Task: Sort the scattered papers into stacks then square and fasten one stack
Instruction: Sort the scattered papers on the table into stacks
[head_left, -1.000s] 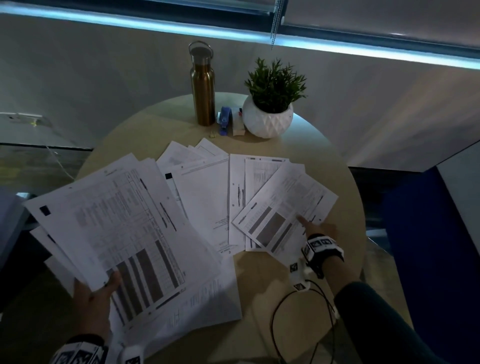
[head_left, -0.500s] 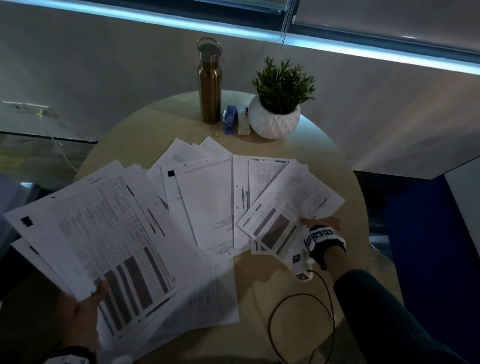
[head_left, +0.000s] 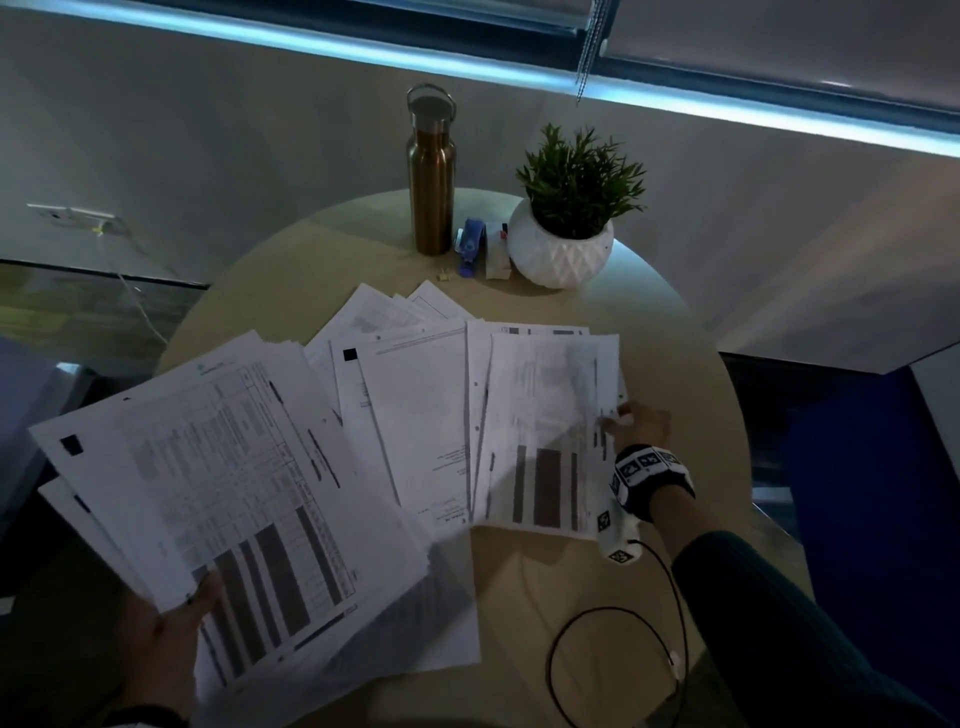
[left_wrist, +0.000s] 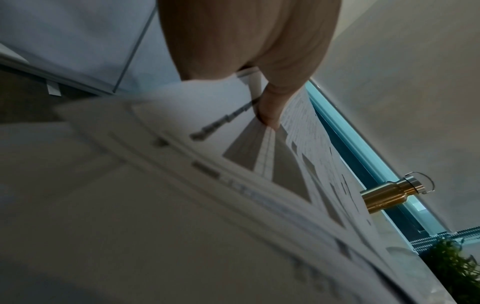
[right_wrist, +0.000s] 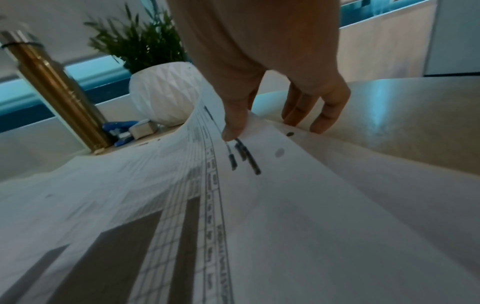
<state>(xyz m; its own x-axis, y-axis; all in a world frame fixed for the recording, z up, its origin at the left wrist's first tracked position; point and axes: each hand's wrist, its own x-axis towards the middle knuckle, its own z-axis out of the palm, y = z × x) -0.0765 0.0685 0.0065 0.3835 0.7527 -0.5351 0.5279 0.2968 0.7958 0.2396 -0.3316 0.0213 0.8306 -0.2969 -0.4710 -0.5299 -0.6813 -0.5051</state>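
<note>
Nearest the camera, the left hand (head_left: 166, 639) grips a fanned bundle of printed sheets (head_left: 234, 493) at its near edge, thumb curled over the top page and the other fingers hidden underneath. The bundle is tilted up and overlaps the loose papers (head_left: 410, 415) spread across the round table (head_left: 519, 597).

Further out, the right hand (head_left: 641, 423) pinches the right edge of a gridded sheet (head_left: 545, 441) between thumb and forefinger; the remaining fingers (right_wrist: 315, 115) rest bent on the table edge just beside it. The sheet curls upward at the pinch (the right wrist view shows the bow clearly).

The step in hand appears to be collecting this sheet for the held bundle. To do it well, the person should lift the sheet free of those beneath before sliding it across, and lay it on top with matching orientation, keeping the left grip firm so the fan does not slip.

At the far rim stand a bronze bottle (head_left: 430, 176), a blue stapler (head_left: 470, 247) and a potted plant (head_left: 566, 228).
</note>
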